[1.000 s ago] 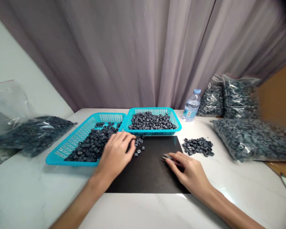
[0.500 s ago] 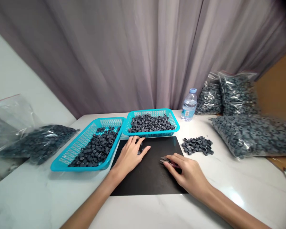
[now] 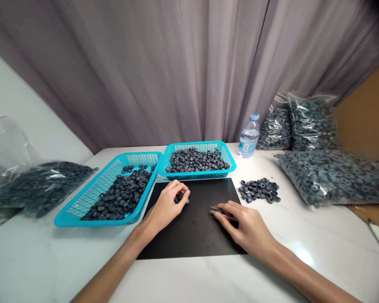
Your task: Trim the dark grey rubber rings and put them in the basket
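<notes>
My left hand (image 3: 170,203) is over the far part of a black mat (image 3: 196,235). Its fingers curl down to the thumb, closed around small dark grey plastic rings (image 3: 178,197); how many is hidden by the fingers. My right hand (image 3: 248,223) rests at the mat's right side. It grips a small pair of snips (image 3: 216,209), blades pointing left and a pinkish handle partly hidden in the palm. To the right of the mat lies a loose pile of the same dark rings (image 3: 259,190).
Two turquoise baskets of dark rings stand behind and left of the mat: a left basket (image 3: 60,220) and a back basket (image 3: 232,165). A water bottle (image 3: 249,136) stands at the back. Filled plastic bags lie right (image 3: 331,179) and left (image 3: 53,183) on the white table (image 3: 205,280).
My left fingers have gone from spread over the rings to closed on them. My right hand keeps the snips in nearly the same place. The view has shifted slightly.
</notes>
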Demonstrator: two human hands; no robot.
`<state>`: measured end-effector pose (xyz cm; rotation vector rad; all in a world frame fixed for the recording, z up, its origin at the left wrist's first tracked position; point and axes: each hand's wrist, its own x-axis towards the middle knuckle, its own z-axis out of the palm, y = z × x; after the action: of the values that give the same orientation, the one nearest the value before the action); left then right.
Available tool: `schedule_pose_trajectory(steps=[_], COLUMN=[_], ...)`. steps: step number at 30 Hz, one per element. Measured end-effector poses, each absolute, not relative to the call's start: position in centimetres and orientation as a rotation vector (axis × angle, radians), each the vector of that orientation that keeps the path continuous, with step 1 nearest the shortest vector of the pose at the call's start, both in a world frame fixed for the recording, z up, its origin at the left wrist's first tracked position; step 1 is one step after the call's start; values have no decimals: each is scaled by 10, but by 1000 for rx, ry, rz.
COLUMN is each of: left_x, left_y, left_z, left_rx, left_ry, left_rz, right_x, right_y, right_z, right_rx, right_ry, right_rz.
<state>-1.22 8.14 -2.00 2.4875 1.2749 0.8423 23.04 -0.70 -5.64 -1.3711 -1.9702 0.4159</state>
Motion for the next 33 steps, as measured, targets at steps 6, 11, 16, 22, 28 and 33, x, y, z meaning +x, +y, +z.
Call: schedule_pose_trajectory(steps=[6,11,16,22,28,33], left_x=[-11,-10,-10,-9,-5,5], left_y=[67,63,59,56,52,38], left_z=[-16,-18,-21,-18,-14,-11], left_rx=[2393,2379,2403,2415,2327,2234], left_ry=[1169,1130,1154,1167,1206,1143], left_rz=[857,855,764,819,993,1083], right_x=[232,232,233,232,232,233], right_y=[-8,-8,-9,-9,-10,-9], right_z=[-58,-57,-56,-52,-52,-48], right_rx=[-1383,-1379,-1378,-1372,-1349,-1346], right_ry=[-1982,-1985,-1993,-2005,-1901,-1664], right_rz=[429,434,434,408,447,658])
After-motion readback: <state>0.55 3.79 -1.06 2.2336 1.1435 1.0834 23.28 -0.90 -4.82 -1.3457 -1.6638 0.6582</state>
